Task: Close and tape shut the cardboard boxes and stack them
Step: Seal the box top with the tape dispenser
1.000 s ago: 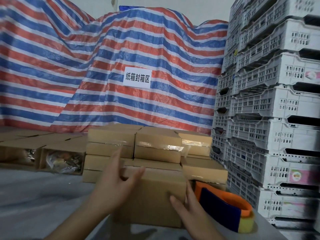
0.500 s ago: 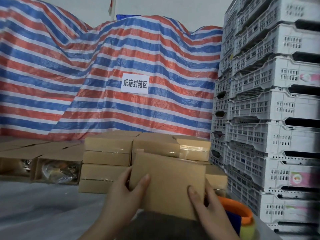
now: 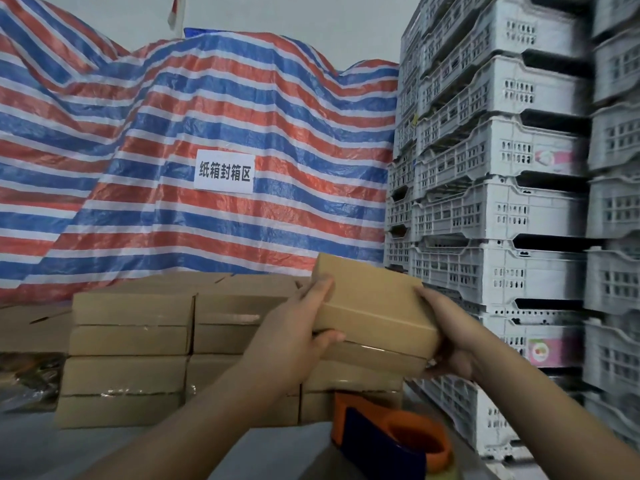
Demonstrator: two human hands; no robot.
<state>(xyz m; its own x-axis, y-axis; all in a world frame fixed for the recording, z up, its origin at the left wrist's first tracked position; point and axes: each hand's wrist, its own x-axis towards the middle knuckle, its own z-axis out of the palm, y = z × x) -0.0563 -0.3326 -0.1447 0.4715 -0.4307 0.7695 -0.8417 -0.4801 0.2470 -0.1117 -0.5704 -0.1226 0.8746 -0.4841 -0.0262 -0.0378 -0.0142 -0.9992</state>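
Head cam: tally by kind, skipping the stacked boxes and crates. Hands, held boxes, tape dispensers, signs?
Hands: 2, left hand and right hand
Held box: 1
Tape dispenser: 1
Sign: 1
Total: 5

Dim, flat indoor light with soft, faint shadows and no glare. The white crates (image 3: 519, 202) at the right edge are smeared and bowed by the wide lens; the whole picture is slightly soft.
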